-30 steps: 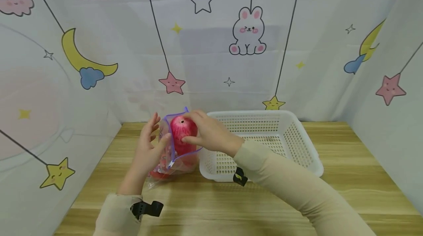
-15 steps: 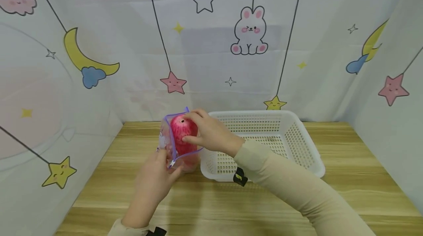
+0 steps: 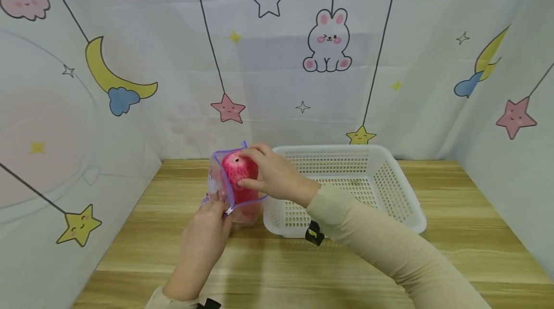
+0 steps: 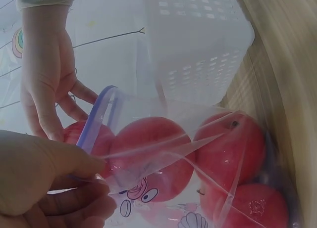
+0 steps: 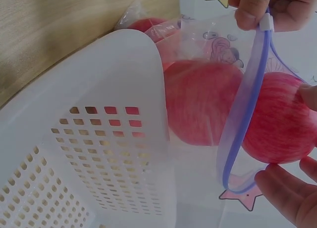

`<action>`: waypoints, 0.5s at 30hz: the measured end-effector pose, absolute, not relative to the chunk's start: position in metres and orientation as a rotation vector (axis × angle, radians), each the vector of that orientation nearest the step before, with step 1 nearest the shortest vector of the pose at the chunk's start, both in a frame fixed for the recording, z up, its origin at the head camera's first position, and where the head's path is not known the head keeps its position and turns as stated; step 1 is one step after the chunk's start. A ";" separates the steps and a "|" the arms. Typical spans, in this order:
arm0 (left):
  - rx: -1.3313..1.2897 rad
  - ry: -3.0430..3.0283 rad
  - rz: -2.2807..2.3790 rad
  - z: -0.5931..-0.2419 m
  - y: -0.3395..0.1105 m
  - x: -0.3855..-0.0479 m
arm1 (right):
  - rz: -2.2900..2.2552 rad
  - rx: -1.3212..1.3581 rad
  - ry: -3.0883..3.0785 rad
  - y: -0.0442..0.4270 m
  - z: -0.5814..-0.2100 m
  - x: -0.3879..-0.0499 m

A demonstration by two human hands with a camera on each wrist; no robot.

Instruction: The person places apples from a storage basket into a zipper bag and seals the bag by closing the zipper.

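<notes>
Wood table [image 3: 277, 273] is set before curtain [image 3: 281, 76]. By L hand [image 3: 206, 231], zip bag [image 3: 214, 179] is pinched near slider [image 3: 229, 211]. Min. 3 lower apples [image 4: 153, 149] are already put inside; top apple [image 3: 237, 172], at bag mouth, is gripped by R hand [image 3: 274, 172], not yet released; bag not yet closed. Basket [image 3: 346, 161] is at R.

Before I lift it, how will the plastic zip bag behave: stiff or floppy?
The zip bag is probably floppy: its clear plastic shows creases. It may pull heavily downward, since several red apples sit inside. Being round, they could roll out if the bag tips, as it is unzipped.
</notes>
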State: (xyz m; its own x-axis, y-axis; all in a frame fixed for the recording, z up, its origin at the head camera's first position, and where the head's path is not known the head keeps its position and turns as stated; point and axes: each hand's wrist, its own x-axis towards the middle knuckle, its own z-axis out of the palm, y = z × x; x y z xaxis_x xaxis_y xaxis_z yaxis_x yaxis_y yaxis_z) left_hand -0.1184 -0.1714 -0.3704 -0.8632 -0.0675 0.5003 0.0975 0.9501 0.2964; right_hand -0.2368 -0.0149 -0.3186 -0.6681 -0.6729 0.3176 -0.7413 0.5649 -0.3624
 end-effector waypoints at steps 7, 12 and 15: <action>-0.102 -2.481 -0.429 -0.367 -0.168 -0.116 | 0.749 1.242 -2.647 -0.014 -0.319 -0.235; -0.150 -2.409 -0.408 -0.366 -0.166 -0.116 | 0.740 1.265 -2.653 -0.013 -0.319 -0.234; -0.184 -2.319 -0.393 -0.366 -0.166 -0.117 | 0.739 1.283 -2.640 -0.012 -0.320 -0.234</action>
State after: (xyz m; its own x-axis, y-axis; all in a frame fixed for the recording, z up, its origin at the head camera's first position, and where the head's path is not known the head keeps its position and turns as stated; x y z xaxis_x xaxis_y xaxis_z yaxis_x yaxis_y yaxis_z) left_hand -0.1173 -0.1661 -0.3656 -0.6987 0.0137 0.7153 0.2485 0.9422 0.2247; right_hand -0.2344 -0.0119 -0.3203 -0.6355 -0.7089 0.3059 -0.7647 0.5233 -0.3759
